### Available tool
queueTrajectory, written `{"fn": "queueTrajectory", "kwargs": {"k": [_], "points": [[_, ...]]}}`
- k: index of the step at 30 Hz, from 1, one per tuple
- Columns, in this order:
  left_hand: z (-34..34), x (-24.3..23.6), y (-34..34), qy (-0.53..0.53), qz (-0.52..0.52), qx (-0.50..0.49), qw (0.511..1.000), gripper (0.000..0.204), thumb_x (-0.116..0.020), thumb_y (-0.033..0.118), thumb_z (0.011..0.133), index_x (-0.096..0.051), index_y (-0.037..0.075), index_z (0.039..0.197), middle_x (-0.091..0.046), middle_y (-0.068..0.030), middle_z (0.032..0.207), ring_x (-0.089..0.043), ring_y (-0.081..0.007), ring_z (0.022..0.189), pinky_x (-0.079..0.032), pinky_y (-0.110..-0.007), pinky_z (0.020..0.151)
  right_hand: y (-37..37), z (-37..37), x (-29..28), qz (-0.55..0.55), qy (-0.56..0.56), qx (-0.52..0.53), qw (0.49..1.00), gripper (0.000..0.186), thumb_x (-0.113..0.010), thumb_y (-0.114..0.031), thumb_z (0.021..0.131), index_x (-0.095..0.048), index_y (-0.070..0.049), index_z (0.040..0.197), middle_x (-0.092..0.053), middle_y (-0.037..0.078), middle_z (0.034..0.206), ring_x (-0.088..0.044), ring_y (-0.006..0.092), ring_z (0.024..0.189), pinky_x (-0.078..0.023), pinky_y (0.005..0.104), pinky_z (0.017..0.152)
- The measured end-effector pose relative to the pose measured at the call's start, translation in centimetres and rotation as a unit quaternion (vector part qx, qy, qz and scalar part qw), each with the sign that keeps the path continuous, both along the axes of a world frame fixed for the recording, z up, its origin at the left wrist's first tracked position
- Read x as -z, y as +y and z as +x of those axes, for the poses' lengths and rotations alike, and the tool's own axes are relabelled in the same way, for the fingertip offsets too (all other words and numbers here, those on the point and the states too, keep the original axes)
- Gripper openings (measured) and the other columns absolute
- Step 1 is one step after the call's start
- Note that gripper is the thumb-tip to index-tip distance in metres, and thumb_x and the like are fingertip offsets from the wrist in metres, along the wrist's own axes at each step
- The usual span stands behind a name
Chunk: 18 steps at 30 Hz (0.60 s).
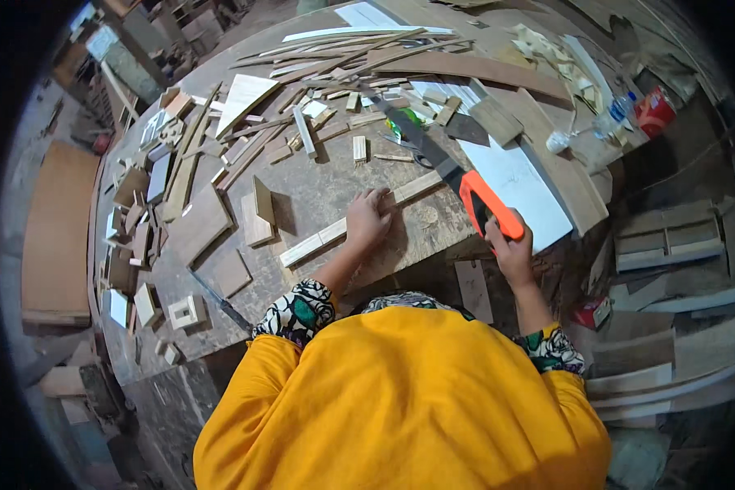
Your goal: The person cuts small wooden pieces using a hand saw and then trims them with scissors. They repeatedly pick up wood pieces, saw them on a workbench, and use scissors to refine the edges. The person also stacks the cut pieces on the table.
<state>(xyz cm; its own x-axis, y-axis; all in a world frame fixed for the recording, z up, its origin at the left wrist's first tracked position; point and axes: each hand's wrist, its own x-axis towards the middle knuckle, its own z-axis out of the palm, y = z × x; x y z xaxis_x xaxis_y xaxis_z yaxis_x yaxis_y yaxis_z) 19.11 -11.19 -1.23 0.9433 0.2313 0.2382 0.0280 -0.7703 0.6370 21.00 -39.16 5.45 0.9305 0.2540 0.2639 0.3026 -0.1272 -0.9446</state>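
My right hand (510, 243) is closed around the orange handle of a handsaw (480, 198). The saw's dark blade points away and to the left, slanting over the right end of a pale wooden strip (312, 242). Whether its teeth touch the wood, I cannot tell. My left hand (369, 219) grips the strip around its middle, fingers bent over the far edge. That strip lies slantwise near the front edge of the workbench (339, 184). A thin line crosses it left of my hand. Left of the strip stands a small L-shaped wooden piece (260, 219).
Many offcuts and long thin strips (327, 53) cover the far side. Small wooden blocks (188, 312) crowd the left. White board (514, 184) lies at right, near a plastic bottle (616, 113) and red can (655, 110). Another handsaw (220, 302) rests at the front left edge.
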Motion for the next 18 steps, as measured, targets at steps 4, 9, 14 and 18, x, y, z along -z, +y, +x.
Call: {"fn": "queueTrajectory", "kwargs": {"k": [4, 9, 14, 18], "points": [[-0.1, -0.2, 0.3, 0.011, -0.034, 0.017, 0.999, 0.035, -0.068, 0.011, 0.07, -0.064, 0.007, 0.104, -0.062, -0.0152, 0.103, -0.055, -0.0372, 0.098, -0.045, -0.043, 0.087, -1.3, -7.7, 1.2, -0.017, 0.009, 0.053, 0.998, 0.015, -0.062, -0.011, 0.086, -0.052, -0.001, 0.081, -0.05, 0.001, 0.071, -0.047, 0.0105, 0.067, -0.041, 0.0272, 0.063], [-0.7, 0.9, 1.0, -0.012, -0.013, 0.051, 0.999, 0.033, -0.067, 0.012, 0.072, -0.066, 0.008, 0.105, -0.063, -0.0162, 0.105, -0.059, -0.0355, 0.097, -0.047, -0.04, 0.085, 0.2, -16.2, 1.6, 0.014, 0.02, 0.088, 0.996, 0.016, -0.062, -0.012, 0.088, -0.052, -0.001, 0.082, -0.044, 0.0, 0.068, -0.043, 0.009, 0.063, -0.038, 0.0263, 0.058], [-1.9, 1.2, 0.9, 0.003, -0.003, 0.093, 0.996, 0.031, -0.067, 0.016, 0.074, -0.066, 0.008, 0.105, -0.064, -0.0155, 0.105, -0.061, -0.0344, 0.096, -0.049, -0.039, 0.083, 0.6, -21.0, 2.5, 0.012, 0.048, 0.116, 0.992, 0.017, -0.061, -0.015, 0.089, -0.052, -0.002, 0.083, -0.044, 0.0, 0.067, -0.043, 0.0099, 0.061, -0.038, 0.0273, 0.058], [-2.9, 1.3, 1.0, -0.017, 0.005, 0.108, 0.994, 0.033, -0.067, 0.017, 0.074, -0.066, 0.008, 0.105, -0.064, -0.0155, 0.104, -0.06, -0.0341, 0.097, -0.048, -0.039, 0.084, 1.4, -23.3, 2.3, 0.035, 0.063, 0.115, 0.991, 0.016, -0.062, -0.014, 0.088, -0.052, -0.003, 0.082, -0.046, 0.001, 0.068, -0.043, 0.0104, 0.061, -0.038, 0.0272, 0.057]]}}
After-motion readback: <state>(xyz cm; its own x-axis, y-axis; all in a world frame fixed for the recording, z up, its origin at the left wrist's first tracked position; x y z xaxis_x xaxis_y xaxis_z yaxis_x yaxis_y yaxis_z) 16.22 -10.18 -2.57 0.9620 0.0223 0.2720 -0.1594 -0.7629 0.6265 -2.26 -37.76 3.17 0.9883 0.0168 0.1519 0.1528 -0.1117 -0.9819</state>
